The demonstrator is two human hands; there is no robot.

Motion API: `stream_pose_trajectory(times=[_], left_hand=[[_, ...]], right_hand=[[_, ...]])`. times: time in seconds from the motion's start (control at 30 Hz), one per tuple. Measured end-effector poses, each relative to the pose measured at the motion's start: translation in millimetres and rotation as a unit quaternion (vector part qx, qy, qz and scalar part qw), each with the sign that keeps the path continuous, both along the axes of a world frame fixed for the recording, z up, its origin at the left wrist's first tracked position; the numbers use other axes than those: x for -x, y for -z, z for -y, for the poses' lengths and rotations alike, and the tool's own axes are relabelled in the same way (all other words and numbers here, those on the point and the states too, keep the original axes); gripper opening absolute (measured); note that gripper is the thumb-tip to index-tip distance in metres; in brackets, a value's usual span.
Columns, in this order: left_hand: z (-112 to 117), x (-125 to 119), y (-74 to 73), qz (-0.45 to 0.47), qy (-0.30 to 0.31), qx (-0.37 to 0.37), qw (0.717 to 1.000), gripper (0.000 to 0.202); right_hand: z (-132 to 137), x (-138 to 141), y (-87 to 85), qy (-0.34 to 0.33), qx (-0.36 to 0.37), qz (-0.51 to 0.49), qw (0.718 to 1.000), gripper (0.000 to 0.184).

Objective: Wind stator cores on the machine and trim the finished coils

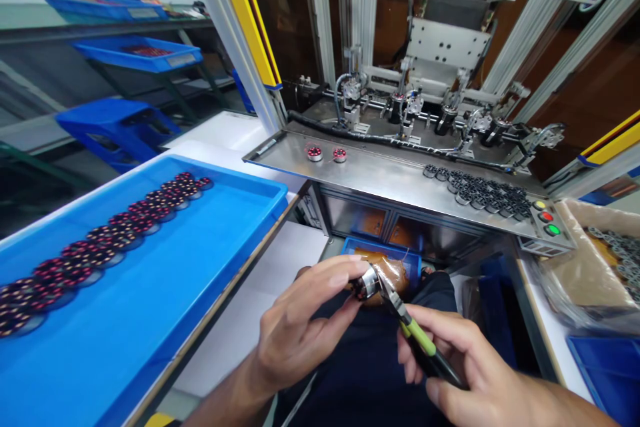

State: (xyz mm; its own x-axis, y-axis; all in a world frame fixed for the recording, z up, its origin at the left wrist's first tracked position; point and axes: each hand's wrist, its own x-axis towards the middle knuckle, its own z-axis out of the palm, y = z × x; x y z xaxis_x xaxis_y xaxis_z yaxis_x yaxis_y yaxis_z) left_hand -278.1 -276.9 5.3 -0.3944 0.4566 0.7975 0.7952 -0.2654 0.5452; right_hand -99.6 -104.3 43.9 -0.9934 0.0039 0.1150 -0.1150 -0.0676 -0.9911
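Between the fingertips and thumb of my left hand (305, 317) is a motor stator (369, 282), a small round part with a silvery band. My right hand (465, 360) grips a pair of cutting pliers (417, 333) with green and black handles. The plier jaws point up and left, close against the stator's right side. Whether they touch it or a wire there, I cannot tell. Below both hands sits a blue bin (413, 260) holding a brown, shiny lining or bag.
Left stands a blue tray (165, 280) with rows of wound stators (120, 230). On the metal ledge (370, 177) ahead are two red-wound stators (327, 155) and several dark cores (480, 193). Push buttons (547, 217) and a cardboard box (575, 260) are right; a winding machine (435, 100) stands behind.
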Motion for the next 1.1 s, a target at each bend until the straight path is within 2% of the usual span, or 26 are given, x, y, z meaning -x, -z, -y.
stream_pose_trajectory(times=[0.3, 0.43, 0.53, 0.63, 0.73, 0.87, 1.0, 1.1], left_hand=[[0.6, -0.7, -3.2, 0.009, 0.010, 0.003, 1.000, 0.084], [-0.8, -1.2, -5.4, 0.001, 0.006, 0.006, 1.000, 0.083], [-4.0, -1.1, -7.5, -0.029, -0.009, -0.001, 1.000, 0.080], [-7.3, -0.1, -8.0, -0.060, -0.022, -0.014, 0.998, 0.086], [-8.0, 1.3, -7.7, -0.067, -0.023, -0.021, 0.997, 0.090], [-5.1, 2.5, -9.1, -0.084, -0.055, -0.018, 0.995, 0.075], [-0.8, 3.0, -8.1, -0.093, -0.087, -0.001, 0.992, 0.057], [1.5, 3.2, -3.6, -0.094, -0.098, -0.006, 0.991, 0.056]], right_hand=[[0.8, 4.5, -4.8, 0.017, -0.028, -0.020, 0.999, 0.087], [1.6, 8.6, -9.9, 0.021, -0.086, 0.007, 0.996, 0.072], [1.1, 8.1, -9.6, 0.054, -0.137, 0.034, 0.989, 0.060], [-2.0, 3.7, -2.0, 0.099, -0.127, 0.059, 0.985, 0.062], [-7.0, -1.2, 10.2, 0.111, -0.097, 0.067, 0.987, 0.067], [-11.4, -2.5, 23.8, 0.110, -0.097, 0.073, 0.987, 0.065], [-17.1, 12.3, 21.2, 0.107, -0.138, 0.075, 0.982, 0.063], [-33.2, 46.5, 9.7, 0.120, -0.220, 0.040, 0.967, 0.063]])
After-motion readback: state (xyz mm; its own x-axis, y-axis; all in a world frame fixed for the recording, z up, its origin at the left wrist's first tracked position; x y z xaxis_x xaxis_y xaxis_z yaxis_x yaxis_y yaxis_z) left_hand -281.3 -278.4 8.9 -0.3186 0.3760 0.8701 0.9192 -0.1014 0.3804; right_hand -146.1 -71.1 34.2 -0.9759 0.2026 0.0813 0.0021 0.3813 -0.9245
